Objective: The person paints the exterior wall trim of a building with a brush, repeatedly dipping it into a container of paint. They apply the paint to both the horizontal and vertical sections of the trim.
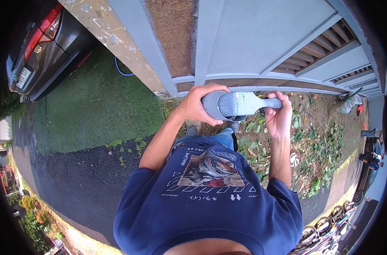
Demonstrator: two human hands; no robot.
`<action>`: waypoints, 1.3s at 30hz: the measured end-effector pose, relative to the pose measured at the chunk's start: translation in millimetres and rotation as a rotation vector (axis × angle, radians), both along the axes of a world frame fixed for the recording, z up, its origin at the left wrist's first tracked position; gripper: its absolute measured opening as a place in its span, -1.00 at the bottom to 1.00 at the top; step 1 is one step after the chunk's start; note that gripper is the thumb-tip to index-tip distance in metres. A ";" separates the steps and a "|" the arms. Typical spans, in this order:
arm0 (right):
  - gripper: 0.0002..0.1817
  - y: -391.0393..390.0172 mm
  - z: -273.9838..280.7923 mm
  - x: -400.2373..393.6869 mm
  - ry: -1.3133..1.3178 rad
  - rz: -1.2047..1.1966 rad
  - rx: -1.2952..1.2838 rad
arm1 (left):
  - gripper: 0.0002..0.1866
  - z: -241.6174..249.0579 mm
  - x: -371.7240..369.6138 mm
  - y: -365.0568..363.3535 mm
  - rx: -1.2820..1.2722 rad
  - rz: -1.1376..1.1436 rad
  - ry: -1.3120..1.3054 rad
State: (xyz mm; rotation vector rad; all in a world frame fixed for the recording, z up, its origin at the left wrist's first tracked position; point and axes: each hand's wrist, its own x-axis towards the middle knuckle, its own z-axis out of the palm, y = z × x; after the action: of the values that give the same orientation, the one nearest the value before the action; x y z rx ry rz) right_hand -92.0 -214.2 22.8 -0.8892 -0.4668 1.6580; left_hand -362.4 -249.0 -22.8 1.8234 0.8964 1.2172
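Head view shows the left grip (192,104) wrapped around a grey cup (208,101), the right grip (279,114) pinching a paintbrush (246,103) by its handle (271,103). Its bristles (226,105) are at the cup's mouth, before a grey panelled wall (248,38).

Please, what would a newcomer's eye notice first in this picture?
Probably the wide brush near the upper middle, its handle in the right hand, its bristles at the mouth of the grey container in the left hand. Then the printed dark blue shirt, filling the lower middle, and the dark car at upper left.
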 end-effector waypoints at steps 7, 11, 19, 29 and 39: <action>-0.50 -0.7 19.0 15.5 -0.240 0.256 0.132 | -0.14 -4.4 -2.8 -3.3 -0.053 0.045 0.021; -0.52 -0.6 34.7 9.1 -0.470 0.186 0.334 | -0.13 -18.4 3.4 1.2 -0.097 0.090 -0.022; -0.64 -2.6 69.3 -0.4 -0.778 0.164 0.697 | -0.01 -45.1 11.6 13.6 -0.145 0.188 -0.122; -0.63 -8.9 76.4 9.0 -0.774 0.054 0.795 | -0.03 -55.8 14.9 15.8 -0.135 0.240 -0.145; -0.64 -8.3 71.8 6.5 -0.705 -0.012 0.795 | -0.06 -42.2 9.1 18.7 -0.160 0.243 -0.237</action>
State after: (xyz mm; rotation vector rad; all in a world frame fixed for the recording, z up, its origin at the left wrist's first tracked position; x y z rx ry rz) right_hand -85.5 -222.6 94.6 -0.8215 -1.4713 0.9447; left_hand -353.2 -230.3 -65.0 1.4394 1.0674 1.4332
